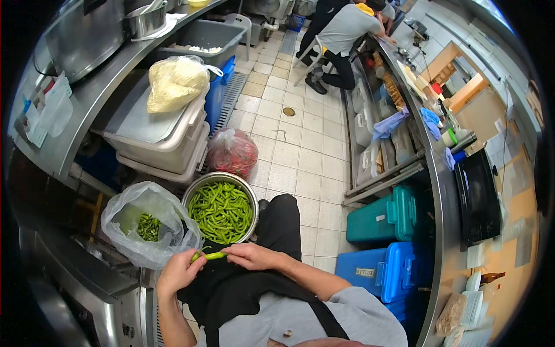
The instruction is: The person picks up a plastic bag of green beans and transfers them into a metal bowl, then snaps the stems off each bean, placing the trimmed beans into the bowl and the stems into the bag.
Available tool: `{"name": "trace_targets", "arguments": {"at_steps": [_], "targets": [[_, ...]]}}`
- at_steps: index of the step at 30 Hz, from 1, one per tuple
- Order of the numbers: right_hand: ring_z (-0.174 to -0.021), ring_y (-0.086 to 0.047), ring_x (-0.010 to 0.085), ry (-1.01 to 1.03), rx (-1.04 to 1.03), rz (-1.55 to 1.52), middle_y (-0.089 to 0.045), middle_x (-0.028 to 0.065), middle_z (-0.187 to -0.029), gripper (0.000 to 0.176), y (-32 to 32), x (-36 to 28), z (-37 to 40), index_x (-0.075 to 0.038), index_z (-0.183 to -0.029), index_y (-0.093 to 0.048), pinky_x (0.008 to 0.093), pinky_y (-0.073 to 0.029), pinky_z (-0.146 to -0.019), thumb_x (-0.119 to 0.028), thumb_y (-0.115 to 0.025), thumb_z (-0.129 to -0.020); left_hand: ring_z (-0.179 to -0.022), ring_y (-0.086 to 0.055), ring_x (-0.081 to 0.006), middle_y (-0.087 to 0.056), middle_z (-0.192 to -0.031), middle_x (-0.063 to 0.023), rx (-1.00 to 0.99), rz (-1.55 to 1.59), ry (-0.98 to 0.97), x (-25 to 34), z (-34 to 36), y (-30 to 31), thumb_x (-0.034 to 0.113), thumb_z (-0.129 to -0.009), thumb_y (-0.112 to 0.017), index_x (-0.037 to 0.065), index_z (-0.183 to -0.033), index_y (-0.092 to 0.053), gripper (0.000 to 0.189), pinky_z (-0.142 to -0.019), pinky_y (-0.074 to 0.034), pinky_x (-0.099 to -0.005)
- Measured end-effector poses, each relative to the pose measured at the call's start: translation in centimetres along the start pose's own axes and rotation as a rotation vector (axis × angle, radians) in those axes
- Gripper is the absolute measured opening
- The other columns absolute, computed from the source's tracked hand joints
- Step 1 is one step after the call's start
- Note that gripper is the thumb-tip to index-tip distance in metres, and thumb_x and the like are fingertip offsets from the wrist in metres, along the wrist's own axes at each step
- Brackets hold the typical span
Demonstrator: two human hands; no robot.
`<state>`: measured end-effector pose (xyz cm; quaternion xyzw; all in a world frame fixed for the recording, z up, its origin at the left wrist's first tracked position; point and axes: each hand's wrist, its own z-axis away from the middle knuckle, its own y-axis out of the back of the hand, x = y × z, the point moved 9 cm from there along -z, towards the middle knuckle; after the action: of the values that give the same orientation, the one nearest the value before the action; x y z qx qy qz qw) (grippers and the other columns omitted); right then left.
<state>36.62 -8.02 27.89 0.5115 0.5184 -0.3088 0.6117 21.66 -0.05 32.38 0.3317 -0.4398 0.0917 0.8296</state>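
Observation:
Between my two hands, above my lap, is one green pepper. My left hand pinches its stem end, and my right hand grips the other end. Just beyond them stands a round metal bowl heaped with green peppers. To the left of the bowl, an open clear plastic bag holds small green pieces, apparently stems. A tied bag of red peppers rests on the floor behind the bowl.
Stacked pale tubs carry a bag of yellowish food at the left. Steel counters line both sides. Green and blue bins sit at the right. Farther off, a person sits on a stool, with others nearby.

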Motion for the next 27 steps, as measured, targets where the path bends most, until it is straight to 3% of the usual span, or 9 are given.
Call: {"name": "trace_targets", "arguments": {"at_steps": [4,6,13,16,18,19,21,24,27], "targets": [[-0.081,-0.066,0.0295,-0.038,-0.008,-0.009,-0.065,0.0167,-0.090,0.026,0.0,0.3,0.3,0.003,-0.119,-0.061,0.0377,-0.052,-0.073,-0.012,-0.056,-0.098,-0.064,-0.064,-0.0292,-0.066,-0.074,-0.0144,0.050,-0.165,-0.098,0.5,0.3,-0.6,0.027,-0.093,-0.066,0.004,-0.099,-0.067,0.023,-0.059,-0.048,-0.0392],[-0.081,-0.066,0.0286,-0.006,0.008,0.018,-0.065,0.0168,-0.089,0.025,0.0,0.2,0.3,0.003,-0.118,-0.061,0.0374,-0.052,-0.073,-0.012,-0.056,-0.098,-0.071,-0.064,-0.0394,-0.065,-0.076,-0.0189,0.067,-0.292,-0.114,1.2,0.2,-1.1,0.029,-0.093,-0.066,0.005,-0.097,-0.065,0.024,-0.060,-0.047,-0.0446],[-0.077,-0.064,0.0223,-0.059,0.087,-0.009,-0.064,0.0144,-0.081,0.020,1.5,1.6,0.9,0.003,-0.110,-0.064,0.0333,-0.051,-0.072,-0.007,-0.055,-0.096,-0.077,-0.061,-0.0443,-0.063,-0.077,-0.0217,0.066,-0.257,-0.145,2.4,-0.6,-1.9,0.028,-0.094,-0.064,0.005,-0.095,-0.058,0.024,-0.063,-0.047,-0.0480],[-0.068,-0.057,0.0129,-0.055,0.125,-0.130,-0.061,0.0042,-0.076,0.019,2.5,1.5,1.2,0.004,-0.108,-0.065,0.0288,-0.047,-0.063,-0.006,-0.054,-0.095,-0.068,-0.064,-0.0366,-0.064,-0.073,-0.0171,0.020,-0.231,-0.245,2.4,-1.5,-2.4,0.028,-0.096,-0.062,0.004,-0.095,-0.059,0.024,-0.059,-0.048,-0.0448],[-0.064,-0.051,0.0071,-0.036,0.176,-0.243,-0.057,-0.0029,-0.075,0.019,3.1,0.9,1.0,0.002,-0.108,-0.066,0.0260,-0.043,-0.057,-0.007,-0.053,-0.097,-0.059,-0.059,-0.0202,-0.061,-0.066,-0.0071,-0.179,0.169,-0.206,1.5,-2.4,-3.7,0.028,-0.100,-0.059,0.003,-0.100,-0.060,0.025,-0.056,-0.045,-0.0345],[-0.064,-0.051,0.0071,-0.034,0.176,-0.243,-0.057,-0.0029,-0.075,0.019,3.3,0.2,1.0,0.002,-0.108,-0.066,0.0260,-0.043,-0.057,-0.007,-0.053,-0.097,-0.059,-0.059,-0.0202,-0.061,-0.066,-0.0071,-0.178,0.167,-0.207,1.0,-2.9,-3.8,0.028,-0.100,-0.059,0.003,-0.100,-0.060,0.025,-0.056,-0.045,-0.0345],[-0.065,-0.053,0.0073,-0.149,0.191,-0.392,-0.056,-0.0016,-0.071,0.020,3.8,0.4,1.1,0.002,-0.105,-0.066,0.0258,-0.044,-0.058,-0.011,-0.053,-0.097,-0.061,-0.050,-0.0077,-0.055,-0.068,0.0017,-0.341,0.491,-0.196,0.7,-3.5,-5.2,0.029,-0.103,-0.055,0.002,-0.101,-0.060,0.027,-0.057,-0.042,-0.0258],[-0.059,-0.049,0.0053,-0.216,0.140,-0.730,-0.055,-0.0031,-0.068,0.020,1.9,1.8,1.4,0.000,-0.106,-0.067,0.0228,-0.040,-0.054,-0.012,-0.053,-0.098,-0.062,-0.048,-0.0065,-0.054,-0.071,0.0027,-0.459,0.687,-0.079,0.5,-4.2,-7.5,0.029,-0.104,-0.053,0.003,-0.099,-0.060,0.027,-0.059,-0.041,-0.0233],[-0.055,-0.048,0.0048,-0.194,0.227,-0.760,-0.054,-0.0036,-0.067,0.020,1.9,2.4,1.2,-0.003,-0.105,-0.068,0.0226,-0.039,-0.050,-0.017,-0.055,-0.100,-0.066,-0.050,-0.0057,-0.056,-0.075,0.0019,-0.359,0.698,-0.031,-0.6,-5.0,-6.9,0.029,-0.104,-0.053,0.005,-0.099,-0.060,0.026,-0.059,-0.041,-0.0232]]}}
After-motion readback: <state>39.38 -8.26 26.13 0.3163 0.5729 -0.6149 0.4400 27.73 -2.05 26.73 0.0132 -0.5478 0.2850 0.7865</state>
